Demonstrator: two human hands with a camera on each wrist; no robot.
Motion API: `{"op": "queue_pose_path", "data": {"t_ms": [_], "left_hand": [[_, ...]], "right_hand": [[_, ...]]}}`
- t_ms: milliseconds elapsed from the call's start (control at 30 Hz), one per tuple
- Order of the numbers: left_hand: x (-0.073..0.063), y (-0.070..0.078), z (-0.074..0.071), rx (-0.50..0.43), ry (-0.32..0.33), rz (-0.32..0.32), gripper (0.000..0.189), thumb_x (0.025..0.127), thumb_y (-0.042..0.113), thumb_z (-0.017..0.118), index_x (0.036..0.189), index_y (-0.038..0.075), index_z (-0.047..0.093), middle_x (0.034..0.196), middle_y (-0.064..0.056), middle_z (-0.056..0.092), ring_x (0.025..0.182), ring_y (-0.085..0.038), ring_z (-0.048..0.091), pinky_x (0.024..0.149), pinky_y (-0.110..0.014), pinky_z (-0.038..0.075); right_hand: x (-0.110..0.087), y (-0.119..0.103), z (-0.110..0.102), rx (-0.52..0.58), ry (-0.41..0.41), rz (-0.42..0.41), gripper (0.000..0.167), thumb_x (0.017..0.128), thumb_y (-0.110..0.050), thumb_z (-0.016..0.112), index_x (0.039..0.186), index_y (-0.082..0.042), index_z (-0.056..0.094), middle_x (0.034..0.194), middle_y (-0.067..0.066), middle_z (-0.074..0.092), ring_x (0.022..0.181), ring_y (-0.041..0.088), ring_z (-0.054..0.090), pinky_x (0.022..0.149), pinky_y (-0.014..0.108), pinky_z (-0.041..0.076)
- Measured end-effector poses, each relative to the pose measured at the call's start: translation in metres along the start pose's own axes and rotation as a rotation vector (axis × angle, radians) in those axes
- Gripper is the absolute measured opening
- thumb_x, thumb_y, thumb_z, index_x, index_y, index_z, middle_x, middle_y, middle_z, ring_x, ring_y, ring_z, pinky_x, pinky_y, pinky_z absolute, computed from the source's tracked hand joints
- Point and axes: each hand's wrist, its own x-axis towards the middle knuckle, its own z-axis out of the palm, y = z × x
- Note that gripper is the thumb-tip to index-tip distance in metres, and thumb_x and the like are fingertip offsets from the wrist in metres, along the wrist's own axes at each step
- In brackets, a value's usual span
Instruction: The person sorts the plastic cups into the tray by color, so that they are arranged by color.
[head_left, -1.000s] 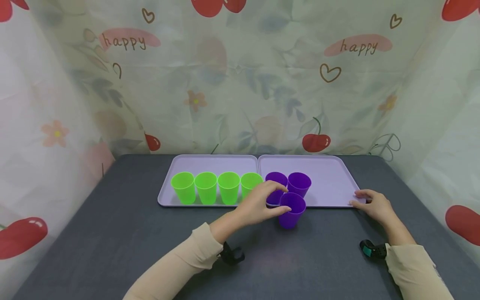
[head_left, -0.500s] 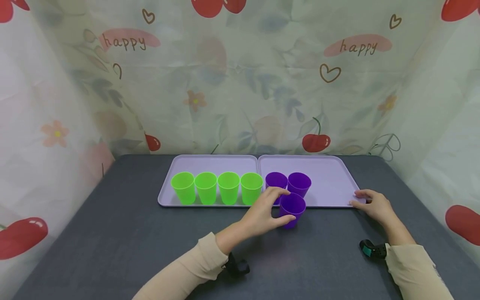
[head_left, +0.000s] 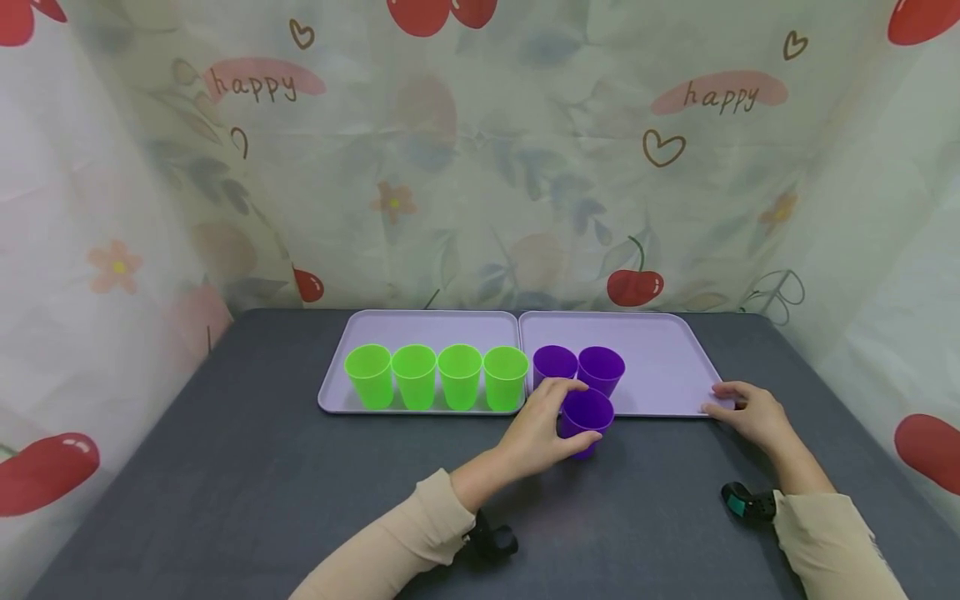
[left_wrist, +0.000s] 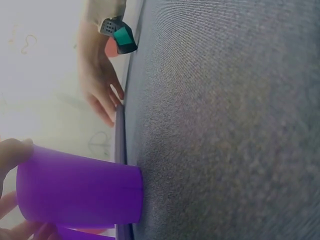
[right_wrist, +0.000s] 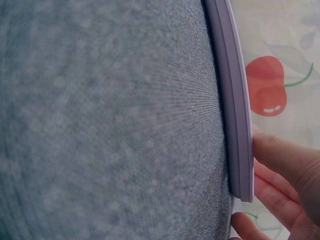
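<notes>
A purple cup (head_left: 587,410) stands upright on the dark table in front of the right-hand tray (head_left: 660,367). My left hand (head_left: 536,427) has its thumb and fingers curved around this cup near the rim; the left wrist view shows thumb and fingertips against the purple cup (left_wrist: 80,187), its base on the cloth. Two more purple cups, one at the left (head_left: 553,362) and one at the right (head_left: 602,367), stand in that tray. At the tray's near right corner, my right hand (head_left: 756,414) pinches the edge, thumb on the rim (right_wrist: 240,125) and fingers beside and below.
Against the right tray's left side lies a matching lilac tray (head_left: 435,323), with a row of several bright green cups (head_left: 415,375) standing in it. Dark cloth covers the table (head_left: 300,492). A printed curtain (head_left: 480,167) hangs behind and at both sides.
My left hand has moved slightly right and down, and closed in around the front purple cup. The cup and my right hand stay in place.
</notes>
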Motion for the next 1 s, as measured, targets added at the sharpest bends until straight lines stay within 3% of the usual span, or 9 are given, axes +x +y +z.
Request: {"op": "queue_pose_path", "data": {"t_ms": [1000], "left_hand": [[0.0031, 0.0043, 0.0020, 0.039, 0.009, 0.018, 0.051, 0.081, 0.032, 0.072, 0.123, 0.013, 0.051, 0.123, -0.003, 0.055, 0.114, -0.015, 0.052, 0.096, -0.025, 0.045]], "right_hand": [[0.0002, 0.0016, 0.0005, -0.001, -0.002, 0.002, 0.057, 0.088, -0.034, 0.063, 0.120, 0.011, 0.051, 0.125, 0.036, 0.049, 0.111, 0.050, 0.048, 0.085, 0.054, 0.042]]}}
